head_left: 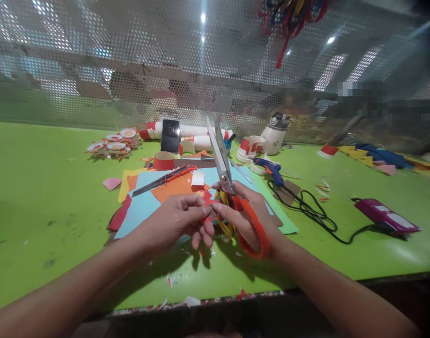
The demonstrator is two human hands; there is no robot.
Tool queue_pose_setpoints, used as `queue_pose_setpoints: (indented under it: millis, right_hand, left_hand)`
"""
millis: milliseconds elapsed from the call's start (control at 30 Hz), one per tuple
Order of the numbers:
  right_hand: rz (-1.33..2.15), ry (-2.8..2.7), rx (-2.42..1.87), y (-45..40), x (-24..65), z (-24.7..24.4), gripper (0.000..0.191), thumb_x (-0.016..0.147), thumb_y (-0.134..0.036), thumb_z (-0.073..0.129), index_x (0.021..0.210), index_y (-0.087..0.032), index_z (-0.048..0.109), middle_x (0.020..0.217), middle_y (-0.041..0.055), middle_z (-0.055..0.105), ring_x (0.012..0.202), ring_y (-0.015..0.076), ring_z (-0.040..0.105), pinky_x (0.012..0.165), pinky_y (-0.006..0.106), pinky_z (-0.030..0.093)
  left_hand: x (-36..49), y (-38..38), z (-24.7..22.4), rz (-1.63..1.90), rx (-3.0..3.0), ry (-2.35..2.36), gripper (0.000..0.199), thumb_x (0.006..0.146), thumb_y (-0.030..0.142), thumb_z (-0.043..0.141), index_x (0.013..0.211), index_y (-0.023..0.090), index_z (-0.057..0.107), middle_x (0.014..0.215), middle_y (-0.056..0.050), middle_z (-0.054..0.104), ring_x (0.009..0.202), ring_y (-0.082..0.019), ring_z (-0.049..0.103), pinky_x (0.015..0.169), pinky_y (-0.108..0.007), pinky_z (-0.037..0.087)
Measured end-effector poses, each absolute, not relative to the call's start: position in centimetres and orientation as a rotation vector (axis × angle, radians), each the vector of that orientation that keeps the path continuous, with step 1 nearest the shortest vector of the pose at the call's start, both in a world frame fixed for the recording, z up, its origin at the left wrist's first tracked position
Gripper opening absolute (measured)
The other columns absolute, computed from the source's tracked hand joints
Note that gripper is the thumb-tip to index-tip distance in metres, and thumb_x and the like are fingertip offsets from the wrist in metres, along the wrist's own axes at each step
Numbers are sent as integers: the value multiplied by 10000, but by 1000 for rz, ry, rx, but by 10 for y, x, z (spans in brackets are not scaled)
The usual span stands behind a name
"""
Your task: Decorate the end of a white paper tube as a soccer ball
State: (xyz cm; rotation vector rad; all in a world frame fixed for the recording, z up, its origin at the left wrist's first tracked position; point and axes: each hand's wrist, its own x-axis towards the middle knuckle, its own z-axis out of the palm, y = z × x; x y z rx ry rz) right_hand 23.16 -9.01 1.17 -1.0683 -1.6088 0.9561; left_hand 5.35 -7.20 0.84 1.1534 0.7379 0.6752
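Note:
My right hand holds large scissors with one orange and one yellow handle loop. Their blades point up and away, slightly parted. My left hand pinches a small red paper piece between thumb and forefinger, and my right thumb and fingertips meet its other side. Both hands are over a stack of coloured paper, with a light blue sheet and an orange sheet showing. A red-handled cutter knife lies on the stack, left of a small white paper piece.
On the green table, paper discs, a phone, a red tape roll and a white jug stand behind. A blue glue gun and its cable lead to a purple power strip at right. Paper scraps litter the front edge.

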Motion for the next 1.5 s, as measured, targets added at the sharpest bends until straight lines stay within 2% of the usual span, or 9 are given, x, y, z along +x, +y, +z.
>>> queue_pose_setpoints:
  millis: [233, 633, 1000, 1133, 1333, 1500]
  right_hand:
    - [996, -1575, -1043, -91, 230, 9, 313, 808, -332, 706, 1069, -206, 587, 822, -3, 581, 724, 141, 550, 680, 284, 481]
    - [1092, -1498, -1061, -93, 228, 10, 348, 789, -385, 725, 1061, -213, 591, 753, -22, 562, 620, 126, 514, 585, 276, 440]
    - [1086, -1495, -1092, -93, 230, 12, 353, 783, -373, 734, 1066, -200, 612, 818, 2, 627, 656, 137, 564, 596, 280, 458]
    - [1192, -1460, -1053, -94, 230, 11, 368, 799, -380, 720, 1093, -194, 602, 801, 9, 629, 671, 150, 586, 631, 302, 468]
    - [1222, -1461, -1058, -94, 232, 11, 360, 772, -378, 736, 1061, -196, 622, 730, -16, 599, 600, 132, 532, 575, 281, 415]
    - [1258, -1432, -1035, -93, 233, 10, 364, 766, -374, 740, 1064, -204, 617, 730, -20, 592, 597, 130, 529, 577, 283, 421]
  left_hand:
    - [53, -73, 9, 657, 1161, 727, 214, 878, 306, 641, 784, 133, 559, 644, -47, 681, 534, -142, 674, 436, -170, 474]
    - [52, -72, 10, 634, 1121, 722, 237, 833, 331, 696, 770, 131, 585, 633, -51, 688, 524, -149, 674, 426, -177, 483]
    - [52, -73, 12, 631, 1127, 713, 250, 829, 348, 703, 755, 132, 599, 624, -41, 683, 512, -138, 662, 427, -179, 487]
    - [51, -73, 11, 625, 1137, 717, 251, 838, 347, 697, 760, 131, 596, 623, -41, 684, 510, -138, 665, 430, -176, 489]
    - [50, -73, 10, 637, 1118, 716, 244, 830, 331, 705, 758, 132, 584, 620, -45, 688, 508, -144, 669, 426, -176, 495]
    - [51, -72, 10, 647, 1095, 710, 241, 817, 322, 717, 748, 130, 590, 604, -41, 683, 499, -142, 669, 418, -167, 496]
